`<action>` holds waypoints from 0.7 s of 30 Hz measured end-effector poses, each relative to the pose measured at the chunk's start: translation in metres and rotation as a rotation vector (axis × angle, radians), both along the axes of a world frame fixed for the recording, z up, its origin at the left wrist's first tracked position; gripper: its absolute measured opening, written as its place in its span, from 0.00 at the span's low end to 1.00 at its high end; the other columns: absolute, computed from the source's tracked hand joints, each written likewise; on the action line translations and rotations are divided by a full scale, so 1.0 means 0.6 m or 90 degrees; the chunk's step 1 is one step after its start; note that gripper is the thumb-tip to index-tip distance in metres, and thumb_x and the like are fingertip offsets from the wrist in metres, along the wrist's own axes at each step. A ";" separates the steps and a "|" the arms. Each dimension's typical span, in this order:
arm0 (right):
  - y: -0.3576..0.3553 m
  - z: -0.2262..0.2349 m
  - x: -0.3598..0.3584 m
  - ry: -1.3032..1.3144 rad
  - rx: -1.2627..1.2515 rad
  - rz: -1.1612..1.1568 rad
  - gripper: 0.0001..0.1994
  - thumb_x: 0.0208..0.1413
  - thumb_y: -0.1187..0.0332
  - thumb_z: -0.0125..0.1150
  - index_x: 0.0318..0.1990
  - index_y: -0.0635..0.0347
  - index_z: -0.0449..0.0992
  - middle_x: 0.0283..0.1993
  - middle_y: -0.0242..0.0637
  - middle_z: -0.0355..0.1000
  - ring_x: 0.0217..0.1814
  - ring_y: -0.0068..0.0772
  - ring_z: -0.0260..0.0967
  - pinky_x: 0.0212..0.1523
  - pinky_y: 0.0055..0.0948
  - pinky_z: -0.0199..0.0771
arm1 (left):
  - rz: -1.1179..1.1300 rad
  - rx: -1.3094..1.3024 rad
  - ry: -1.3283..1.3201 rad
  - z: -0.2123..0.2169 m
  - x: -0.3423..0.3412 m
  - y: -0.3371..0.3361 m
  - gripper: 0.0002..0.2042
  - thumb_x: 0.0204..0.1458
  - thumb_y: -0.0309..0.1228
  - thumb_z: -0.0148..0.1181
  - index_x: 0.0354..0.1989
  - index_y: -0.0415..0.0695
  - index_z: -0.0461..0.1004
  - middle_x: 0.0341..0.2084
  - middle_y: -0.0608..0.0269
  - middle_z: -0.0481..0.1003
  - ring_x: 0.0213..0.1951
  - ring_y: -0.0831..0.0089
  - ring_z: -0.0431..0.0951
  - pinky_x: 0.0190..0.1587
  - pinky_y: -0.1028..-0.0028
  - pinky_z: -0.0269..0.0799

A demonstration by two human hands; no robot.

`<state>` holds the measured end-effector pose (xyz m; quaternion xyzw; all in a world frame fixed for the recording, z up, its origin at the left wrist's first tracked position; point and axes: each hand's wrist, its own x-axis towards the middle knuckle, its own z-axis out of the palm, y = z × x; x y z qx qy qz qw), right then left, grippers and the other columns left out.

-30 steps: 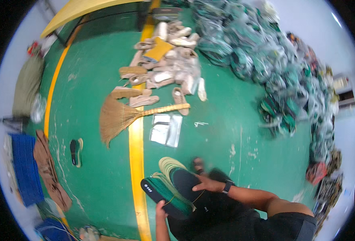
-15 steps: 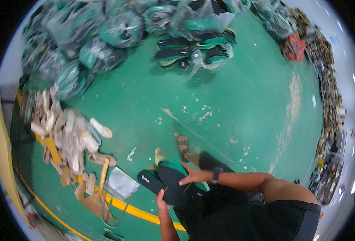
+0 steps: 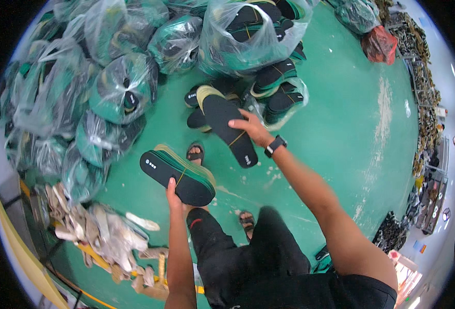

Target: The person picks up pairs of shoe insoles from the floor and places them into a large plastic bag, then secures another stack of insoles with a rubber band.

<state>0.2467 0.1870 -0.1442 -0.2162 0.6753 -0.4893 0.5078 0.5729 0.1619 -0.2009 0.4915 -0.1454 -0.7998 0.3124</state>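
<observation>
My left hand (image 3: 173,198) grips a bundle of shoe insoles (image 3: 178,177), thumb on its black top face. Green and cream layers show along the bundle's edge, and a thin yellow band runs across it. Farther forward and to the right, my right hand (image 3: 254,130) is closed on a second banded insole bundle (image 3: 223,122), tilted with its cream-edged end pointing away. Just beyond that bundle, more insole bundles (image 3: 275,74) lie on the floor, some on an opened clear plastic bag (image 3: 300,92). The second bundle partly covers several of them.
Clear bags of insoles (image 3: 122,87) are heaped along the left and far side. Beige shoe-shaped pieces (image 3: 104,226) are piled at lower left. A red bag (image 3: 379,45) stands at far right, near loaded racks (image 3: 427,103). My sandaled feet (image 3: 247,221) are on the green floor (image 3: 340,129).
Both hands have moved forward from near my lap and are now apart, each with its own insole bundle. The view has shifted toward the bags, and both sandaled feet now show.
</observation>
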 end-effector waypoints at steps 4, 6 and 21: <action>-0.175 -0.147 -0.092 -0.147 0.040 0.010 0.35 0.43 0.52 0.63 0.51 0.74 0.64 0.44 0.43 0.71 0.45 0.33 0.69 0.49 0.29 0.66 | -0.003 0.021 -0.040 -0.124 -0.017 -0.149 0.23 0.52 0.45 0.50 0.49 0.39 0.66 0.44 0.55 0.71 0.44 0.62 0.73 0.50 0.62 0.67; -0.185 -0.259 -0.176 0.107 0.140 0.035 0.38 0.42 0.46 0.62 0.51 0.74 0.65 0.45 0.47 0.71 0.48 0.41 0.69 0.50 0.34 0.66 | -0.037 0.023 -0.013 -0.163 -0.103 -0.198 0.23 0.52 0.43 0.51 0.50 0.39 0.66 0.44 0.55 0.72 0.44 0.62 0.73 0.49 0.63 0.68; 0.350 -0.111 0.192 0.329 0.394 0.092 0.29 0.41 0.64 0.63 0.55 0.57 0.64 0.60 0.51 0.55 0.62 0.57 0.49 0.59 0.47 0.50 | -0.596 -0.371 -0.489 -0.274 -0.367 -0.292 0.48 0.41 0.54 0.61 0.59 0.26 0.47 0.58 0.35 0.53 0.61 0.51 0.53 0.62 0.64 0.48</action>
